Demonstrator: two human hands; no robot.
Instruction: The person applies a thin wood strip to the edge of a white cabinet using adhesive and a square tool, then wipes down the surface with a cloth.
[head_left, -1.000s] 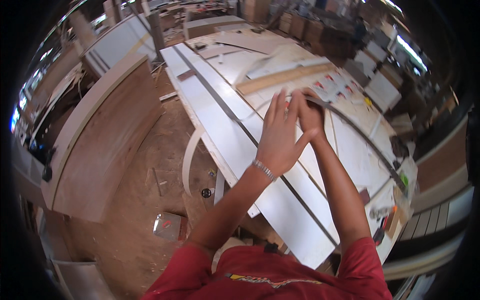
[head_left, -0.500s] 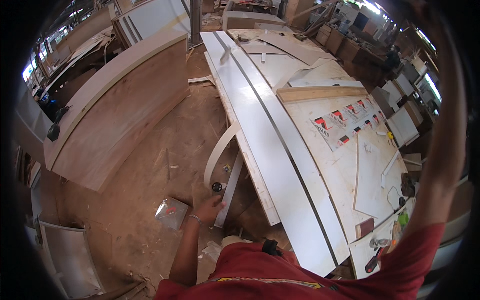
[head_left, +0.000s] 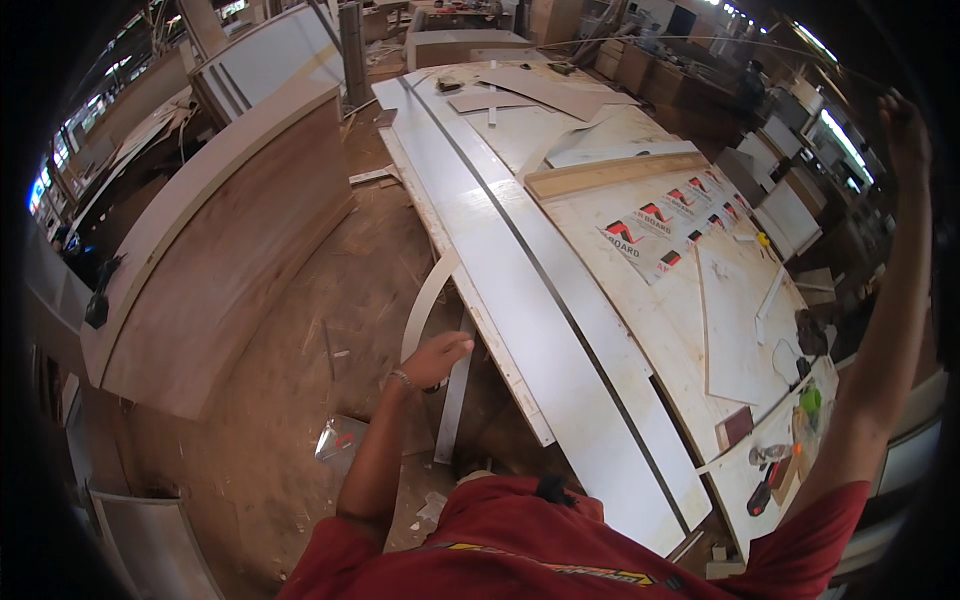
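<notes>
At nine o'clock a pale curved strip (head_left: pixel 424 297) hangs beside the worktop (head_left: pixel 650 325); the left hand (head_left: pixel 438 361), loosely bent, seemingly empty, could snag it. The white board (head_left: pixel 540 320) runs from eleven to five, overhanging near five, where leaning might tip it. Well apart, at two, the raised right hand (head_left: pixel 904 128) is too dim to tell its grip.

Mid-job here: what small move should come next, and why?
Probably lower the left hand onto the white panel to steady it. Nothing shows in that hand, which appears beside the panel's left edge, while the right hand is raised high, away from the panel.
</notes>
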